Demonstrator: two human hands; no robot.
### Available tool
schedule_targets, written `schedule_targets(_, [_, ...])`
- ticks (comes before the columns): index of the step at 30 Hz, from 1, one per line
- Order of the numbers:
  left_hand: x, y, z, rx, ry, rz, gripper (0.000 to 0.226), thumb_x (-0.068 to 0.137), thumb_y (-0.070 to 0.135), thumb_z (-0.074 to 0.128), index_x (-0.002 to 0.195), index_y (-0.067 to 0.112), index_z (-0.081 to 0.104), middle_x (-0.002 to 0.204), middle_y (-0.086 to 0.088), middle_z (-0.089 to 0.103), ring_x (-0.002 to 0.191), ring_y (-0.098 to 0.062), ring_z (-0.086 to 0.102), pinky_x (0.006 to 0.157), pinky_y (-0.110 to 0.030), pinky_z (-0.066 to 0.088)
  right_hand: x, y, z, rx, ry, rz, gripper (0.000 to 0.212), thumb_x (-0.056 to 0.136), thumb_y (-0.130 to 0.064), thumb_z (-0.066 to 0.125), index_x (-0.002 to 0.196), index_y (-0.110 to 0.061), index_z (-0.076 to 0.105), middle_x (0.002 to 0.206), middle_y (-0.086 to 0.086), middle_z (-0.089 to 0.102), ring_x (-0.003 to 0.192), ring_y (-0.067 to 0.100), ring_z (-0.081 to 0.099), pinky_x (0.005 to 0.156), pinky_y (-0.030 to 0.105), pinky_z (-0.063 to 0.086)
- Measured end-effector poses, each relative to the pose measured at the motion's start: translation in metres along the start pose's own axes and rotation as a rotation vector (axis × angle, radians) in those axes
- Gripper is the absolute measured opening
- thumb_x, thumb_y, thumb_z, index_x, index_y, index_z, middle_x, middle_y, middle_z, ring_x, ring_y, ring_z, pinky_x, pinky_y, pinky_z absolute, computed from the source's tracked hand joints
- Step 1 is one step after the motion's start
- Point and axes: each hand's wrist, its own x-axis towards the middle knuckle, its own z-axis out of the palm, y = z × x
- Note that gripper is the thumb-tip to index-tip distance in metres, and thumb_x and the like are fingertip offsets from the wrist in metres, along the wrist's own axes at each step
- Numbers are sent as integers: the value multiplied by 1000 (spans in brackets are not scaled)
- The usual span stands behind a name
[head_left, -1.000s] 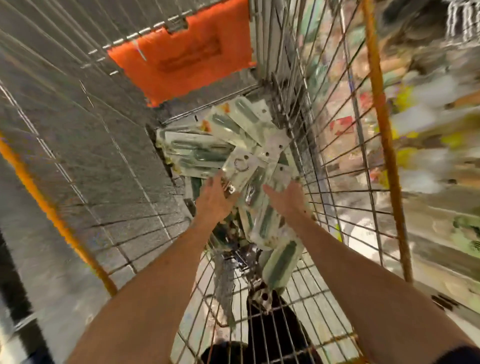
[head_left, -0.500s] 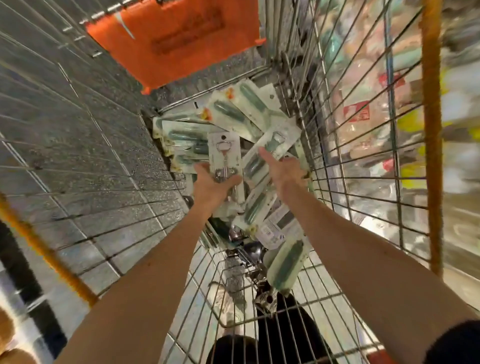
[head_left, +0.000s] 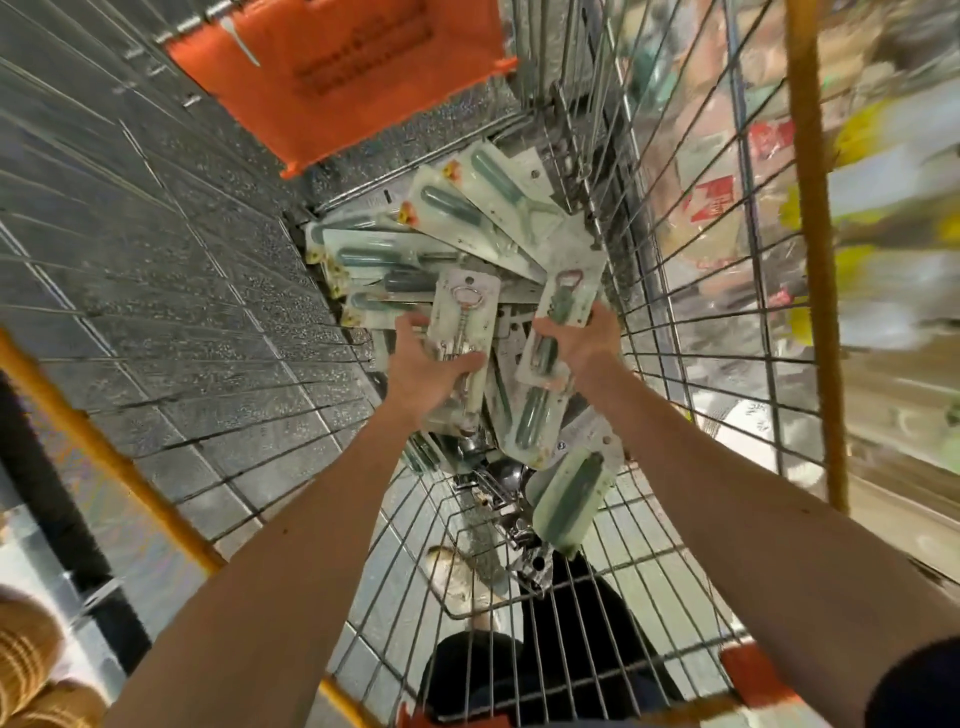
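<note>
Lifting is the step in hand, I think: fingers of my left hand (head_left: 431, 366) curl round the corkscrew pack (head_left: 466, 306), those of my right hand (head_left: 584, 348) round the opener pack (head_left: 566, 293), both just above the pile (head_left: 467, 218) in the wire cart (head_left: 670, 322). Next move calls for a straight pull upward, away from the wires.

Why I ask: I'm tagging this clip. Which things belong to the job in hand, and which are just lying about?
In hand: left hand gripping the corkscrew pack; right hand gripping the opener pack.
Lying about: green-handled packs piled in the wire cart; shiny metal tools; orange flap.
</note>
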Motion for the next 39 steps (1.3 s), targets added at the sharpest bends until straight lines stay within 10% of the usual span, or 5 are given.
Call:
schedule_targets(7, [-54, 8, -1, -93, -91, -76, 78, 73, -2, 82, 131, 19, 35, 113, -9, 63, 84, -23, 72, 58, -36, 62, -41, 32, -33, 54, -249, 34, 111, 34, -47, 96, 134, -26, 53, 131, 4, 62, 118, 32, 61, 93, 67, 47])
schedule_targets(17, [-167, 5, -42, -96, -243, 48, 52, 77, 11, 81, 122, 8, 56, 92, -6, 75, 71, -16, 73, 53, -30, 58, -188, 36, -65, 204, -435, -192, 24, 86, -10, 69, 109, -7, 62, 107, 17, 71, 97, 33, 71, 90, 52, 55])
schedule_targets(22, [-226, -19, -84, -8, -266, 252, 60, 68, 33, 89, 120, 19, 63, 106, 3, 75, 99, -14, 72, 95, -41, 55, -279, 57, -57, 261, -443, -325, 27, 86, -16, 72, 110, -10, 61, 96, 11, 75, 89, 32, 73, 82, 53, 58])
schedule_targets(33, [-375, -88, -226, -122, -390, 615, 46, 83, 27, 73, 125, 13, 61, 113, 0, 74, 106, -19, 70, 100, -46, 52, -485, 141, 19, 473, -322, -590, 67, 62, -29, 90, 122, -16, 63, 114, 8, 73, 103, 28, 70, 90, 47, 55])
schedule_targets(39, [-448, -118, -234, -59, -531, 759, 60, 78, 44, 73, 132, 24, 57, 124, 9, 68, 117, -8, 63, 107, -41, 46, -573, 206, 2, 626, -202, -784, 29, 79, -2, 71, 105, -14, 69, 100, 10, 76, 84, 23, 73, 74, 35, 60])
